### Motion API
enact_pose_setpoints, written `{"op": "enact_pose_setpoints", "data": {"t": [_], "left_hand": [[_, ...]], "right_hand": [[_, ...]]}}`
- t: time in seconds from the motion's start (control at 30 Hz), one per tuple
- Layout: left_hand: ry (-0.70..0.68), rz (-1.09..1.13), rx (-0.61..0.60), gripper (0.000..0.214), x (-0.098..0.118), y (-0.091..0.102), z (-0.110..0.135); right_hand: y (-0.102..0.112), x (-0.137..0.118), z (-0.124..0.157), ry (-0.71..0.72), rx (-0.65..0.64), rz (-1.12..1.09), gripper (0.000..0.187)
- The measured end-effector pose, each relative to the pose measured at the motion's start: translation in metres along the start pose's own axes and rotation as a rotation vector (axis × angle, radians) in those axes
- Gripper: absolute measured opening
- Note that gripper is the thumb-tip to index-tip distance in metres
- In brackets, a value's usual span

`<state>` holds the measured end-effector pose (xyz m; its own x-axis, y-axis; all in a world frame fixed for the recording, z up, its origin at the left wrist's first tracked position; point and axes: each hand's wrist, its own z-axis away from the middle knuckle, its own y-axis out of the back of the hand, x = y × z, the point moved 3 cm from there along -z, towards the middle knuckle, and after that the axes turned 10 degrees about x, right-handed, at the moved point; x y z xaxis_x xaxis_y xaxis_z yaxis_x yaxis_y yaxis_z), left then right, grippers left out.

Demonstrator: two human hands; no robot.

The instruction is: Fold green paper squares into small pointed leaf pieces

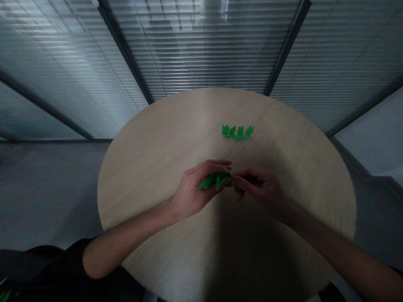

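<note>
Over the middle of the round table, my left hand (pixel 197 188) is closed around a green folded-paper piece (pixel 209 180) with pointed tips, which looks like origami. The thumb lies below it and the fingers above. My right hand (pixel 260 186) meets it from the right, thumb and forefinger pinching the piece's right end. Its other fingers are curled, and part of the paper is hidden by both hands. Farther back, several small green folded-paper pieces (pixel 240 133) lie in a row, apart from my hands.
The round wooden table (pixel 151 147) fills the middle of the view. Behind it stand glass panels with blinds (pixel 204 54) and dark frames. A shadow falls across the table's near right part. Something green (pixel 4 295) shows at the lower left corner.
</note>
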<state>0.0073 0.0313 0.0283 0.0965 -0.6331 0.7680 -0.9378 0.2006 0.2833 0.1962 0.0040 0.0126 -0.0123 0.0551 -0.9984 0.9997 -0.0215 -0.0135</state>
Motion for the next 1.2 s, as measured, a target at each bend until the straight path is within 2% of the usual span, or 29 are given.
{"op": "enact_pose_setpoints", "data": {"t": [0.27,0.4,0.63,0.87,1.2], "left_hand": [[0.084,-0.007,-0.029,0.027,-0.0025,0.0001,0.0014],[0.072,-0.061,-0.06,0.033,-0.0015,-0.0003,0.001],[0.074,-0.082,-0.041,0.026,-0.001,-0.0012,0.0],[0.033,-0.087,-0.099,0.041,0.0004,0.0003,0.0012],[0.014,-0.09,-0.088,0.032,0.0047,-0.0015,-0.0009]], "right_hand": [[0.0001,-0.0005,0.0014,0.034,-0.014,0.053,0.025],[-0.0004,0.0023,0.0009,0.029,-0.029,0.031,0.027],[0.0006,0.0049,-0.0005,-0.007,-0.055,0.038,0.028],[0.0011,0.0008,0.002,0.061,-0.027,0.085,0.027],[0.0003,0.0057,0.0016,0.029,-0.014,0.058,0.029]]}}
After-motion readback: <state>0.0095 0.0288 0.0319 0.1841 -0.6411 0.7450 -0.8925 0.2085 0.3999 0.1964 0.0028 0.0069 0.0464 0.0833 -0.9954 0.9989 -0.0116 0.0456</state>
